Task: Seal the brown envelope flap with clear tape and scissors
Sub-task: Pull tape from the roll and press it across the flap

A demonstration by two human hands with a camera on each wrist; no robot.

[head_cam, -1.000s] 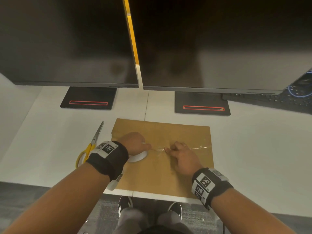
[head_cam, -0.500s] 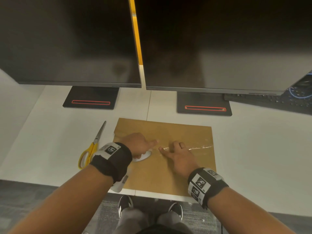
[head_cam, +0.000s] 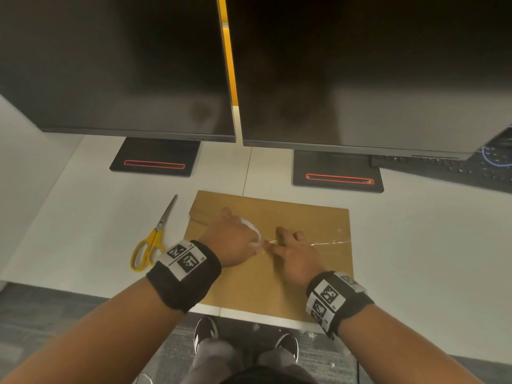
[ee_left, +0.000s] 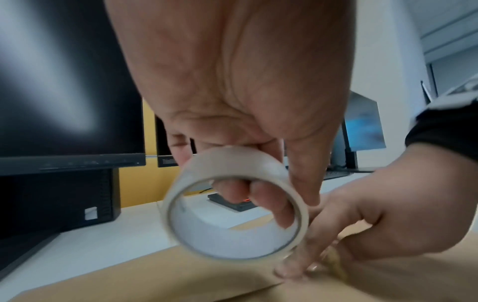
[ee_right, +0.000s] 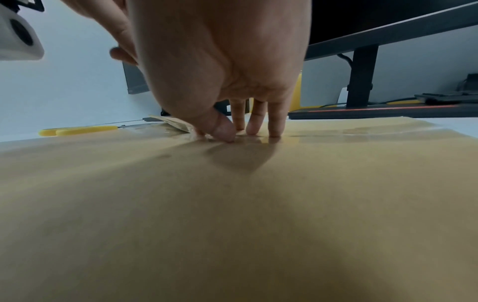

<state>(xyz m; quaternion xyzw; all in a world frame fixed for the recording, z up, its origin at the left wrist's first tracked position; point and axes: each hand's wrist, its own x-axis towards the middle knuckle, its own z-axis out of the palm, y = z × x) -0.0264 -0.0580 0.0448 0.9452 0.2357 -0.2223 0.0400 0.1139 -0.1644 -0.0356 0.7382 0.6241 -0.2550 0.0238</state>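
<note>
A brown envelope (head_cam: 299,278) lies flat on the white desk, its flap (head_cam: 277,214) folded down. A strip of clear tape (head_cam: 329,242) runs along the flap edge from the envelope's right side toward the middle. My left hand (head_cam: 235,242) grips the tape roll (ee_left: 232,202), fingers through its core, just above the envelope. My right hand (head_cam: 293,250) presses the laid tape down with straight fingertips (ee_right: 253,130) right beside the roll. Yellow-handled scissors (head_cam: 152,242) lie closed on the desk left of the envelope.
Two dark monitors (head_cam: 360,73) on black stands (head_cam: 338,176) rise behind the envelope. A keyboard (head_cam: 457,170) sits at the back right. The desk's front edge (head_cam: 249,314) runs just under the envelope's near side, with my shoes and floor below.
My left hand lifted the roll off the envelope and tipped it up on edge. My right hand slid left along the tape toward the roll.
</note>
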